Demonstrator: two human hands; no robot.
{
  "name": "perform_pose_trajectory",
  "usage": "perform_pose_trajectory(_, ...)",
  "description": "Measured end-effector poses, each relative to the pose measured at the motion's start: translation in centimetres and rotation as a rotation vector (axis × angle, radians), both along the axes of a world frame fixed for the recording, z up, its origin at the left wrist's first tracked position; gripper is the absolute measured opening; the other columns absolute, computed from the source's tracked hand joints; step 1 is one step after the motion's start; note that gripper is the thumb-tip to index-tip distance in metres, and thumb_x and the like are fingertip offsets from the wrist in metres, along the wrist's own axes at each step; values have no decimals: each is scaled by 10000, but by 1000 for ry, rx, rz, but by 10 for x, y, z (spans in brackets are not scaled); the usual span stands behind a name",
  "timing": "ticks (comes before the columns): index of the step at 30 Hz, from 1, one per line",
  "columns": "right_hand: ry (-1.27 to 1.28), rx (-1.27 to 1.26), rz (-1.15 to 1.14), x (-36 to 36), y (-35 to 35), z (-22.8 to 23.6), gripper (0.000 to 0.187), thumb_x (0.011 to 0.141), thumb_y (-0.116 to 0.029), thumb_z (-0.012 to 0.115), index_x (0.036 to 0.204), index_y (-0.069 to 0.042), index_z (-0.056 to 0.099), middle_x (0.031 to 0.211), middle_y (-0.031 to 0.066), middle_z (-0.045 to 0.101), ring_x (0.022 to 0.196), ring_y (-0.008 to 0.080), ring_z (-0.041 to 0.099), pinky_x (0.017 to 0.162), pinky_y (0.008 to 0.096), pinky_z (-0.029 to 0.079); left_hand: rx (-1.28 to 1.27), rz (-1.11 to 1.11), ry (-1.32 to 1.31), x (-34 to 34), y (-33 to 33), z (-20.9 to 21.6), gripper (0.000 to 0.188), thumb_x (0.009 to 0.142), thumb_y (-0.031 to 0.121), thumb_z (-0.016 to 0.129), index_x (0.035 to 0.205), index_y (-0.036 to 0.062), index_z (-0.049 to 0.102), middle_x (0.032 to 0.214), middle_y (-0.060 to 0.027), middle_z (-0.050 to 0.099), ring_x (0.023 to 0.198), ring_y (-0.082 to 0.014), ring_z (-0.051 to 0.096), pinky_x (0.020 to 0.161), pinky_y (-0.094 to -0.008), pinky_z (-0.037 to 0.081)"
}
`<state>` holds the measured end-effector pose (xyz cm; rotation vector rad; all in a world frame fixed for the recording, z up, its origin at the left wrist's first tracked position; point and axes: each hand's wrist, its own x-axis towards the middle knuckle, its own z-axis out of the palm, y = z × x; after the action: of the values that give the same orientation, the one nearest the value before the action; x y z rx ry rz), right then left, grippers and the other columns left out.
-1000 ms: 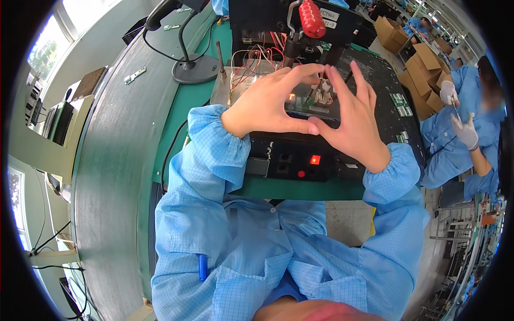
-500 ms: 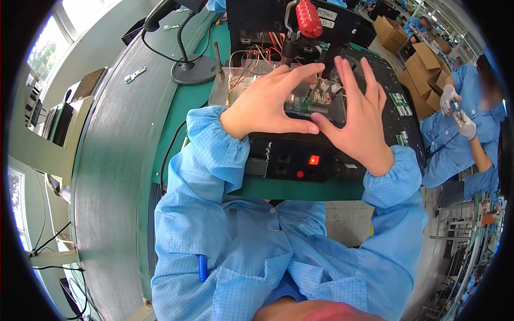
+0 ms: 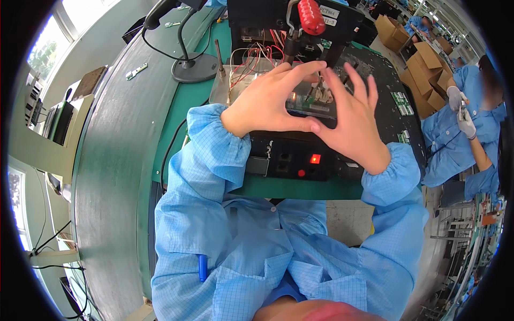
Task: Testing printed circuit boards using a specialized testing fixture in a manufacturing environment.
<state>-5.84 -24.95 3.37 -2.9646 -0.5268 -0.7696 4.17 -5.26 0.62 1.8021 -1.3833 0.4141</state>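
My left hand (image 3: 265, 104) and my right hand (image 3: 356, 120) are over a black test fixture (image 3: 292, 163) on the bench. Both have fingers and thumbs stretched apart, and the thumb tips meet or nearly meet at the front. No object shows in either hand. Between them I see part of a clear plate (image 3: 316, 109) with white connectors and a small lit spot under it. Red and white wires (image 3: 259, 52) run behind my left fingers. Above stands a clamp lever with a red grip (image 3: 311, 17). A red light (image 3: 315, 159) glows on the front panel.
Green circuit boards (image 3: 401, 103) lie on the black surface at right, another board (image 3: 136, 71) on the left bench. A scanner stand (image 3: 187, 74) with its cable is at back left. Rightward, a co-worker (image 3: 458, 128) in white gloves holds a small item near cardboard boxes (image 3: 425, 75).
My right hand has shifted slightly left, its fingers nearer my left hand, and the thumb tips have come together. My left hand is almost still.
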Motion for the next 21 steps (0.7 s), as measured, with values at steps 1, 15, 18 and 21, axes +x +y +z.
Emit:
perform_pose_trajectory(1,-36,14,16,1,1,2,893,734,-345,796,1467,-47,380,1405,127,549,1436,385,291,1154,611,111,2,3,-2,-1,2,0,1039,687,517,838,1494,88,344,1232,-107,654,1148,-357,554,959,-450,472)
perform_pose_trajectory(15,-7,49,85,5,-7,-7,917,729,-339,802,1467,-15,366,1359,130,585,1461,406,238,1173,613,90,9,8,26,-4,-1,0,1044,676,504,849,1489,81,348,1251,-104,649,1155,-354,552,967,-450,468)
perform_pose_trajectory(18,-52,58,105,7,-9,-4,923,727,-335,803,1467,-8,359,1369,130,577,1459,406,242,1174,614,102,37,17,14,-4,0,3,1050,676,504,851,1489,73,345,1249,-107,650,1163,-354,553,977,-449,462)
perform_pose_trajectory(21,-33,48,99,5,-7,-4,917,731,-328,799,1466,-3,358,1371,131,574,1457,407,245,1173,616,107,21,-4,11,-3,-1,2,1027,677,496,856,1463,55,365,1251,-118,646,1187,-348,557,986,-443,458)
